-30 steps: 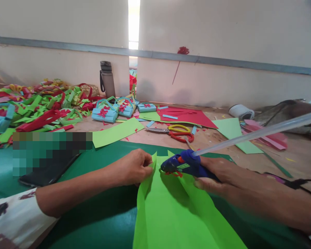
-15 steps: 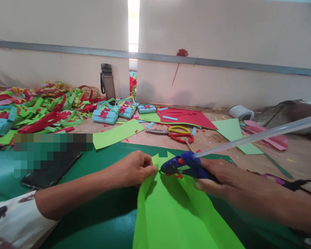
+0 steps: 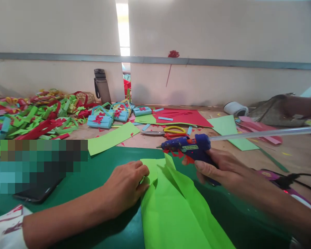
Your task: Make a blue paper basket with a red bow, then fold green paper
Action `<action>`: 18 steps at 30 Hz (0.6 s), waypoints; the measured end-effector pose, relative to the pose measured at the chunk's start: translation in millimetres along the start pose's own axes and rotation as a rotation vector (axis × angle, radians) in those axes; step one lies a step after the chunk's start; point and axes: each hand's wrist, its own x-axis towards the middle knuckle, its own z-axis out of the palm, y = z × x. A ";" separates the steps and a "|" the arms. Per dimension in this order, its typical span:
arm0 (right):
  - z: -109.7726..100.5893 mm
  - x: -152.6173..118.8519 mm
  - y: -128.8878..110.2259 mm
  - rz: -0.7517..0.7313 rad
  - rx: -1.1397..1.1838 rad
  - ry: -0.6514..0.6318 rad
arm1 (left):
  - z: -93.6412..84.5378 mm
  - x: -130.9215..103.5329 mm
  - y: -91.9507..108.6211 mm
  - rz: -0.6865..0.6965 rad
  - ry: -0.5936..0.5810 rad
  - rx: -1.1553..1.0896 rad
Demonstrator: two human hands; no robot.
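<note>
A bright green sheet of folded paper [image 3: 176,214] lies in front of me, its sides creased and its far end cut into flaps. My left hand [image 3: 131,185] pinches the flap at the paper's far left corner. In my right hand [image 3: 217,166] is a blue glue gun [image 3: 188,143], its nozzle pointing left above the far edge of the paper, apart from it. A long clear glue stick [image 3: 264,133] sticks out of the gun's back. Red scraps cling beneath the gun's barrel.
Scissors [image 3: 168,132] lie beyond the green mat [image 3: 98,176]. A phone [image 3: 38,188] rests at left, near a heap of paper pieces [image 3: 46,110]. Blue paper bags [image 3: 100,120] and a bottle [image 3: 102,86] stand behind. At right are a power strip [image 3: 287,186] and a handbag [image 3: 277,109].
The glue gun has lifted off the paper's far end and moved up and slightly right. My left hand stays on the paper's left corner, now lower in view.
</note>
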 end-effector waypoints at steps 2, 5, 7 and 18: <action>1.5 1.6 1.6 -0.037 0.039 -0.007 | 4.9 -2.5 -3.3 0.072 0.058 0.063; 2.9 4.6 4.6 -0.046 0.082 -0.024 | 12.7 -4.7 -9.3 0.186 0.103 0.086; 3.8 5.7 6.9 -0.033 0.095 -0.044 | 16.5 -5.3 -11.8 0.240 0.054 0.120; -2.3 -0.3 4.1 -0.047 0.008 -0.002 | 10.3 -7.8 -2.7 0.281 -0.166 0.212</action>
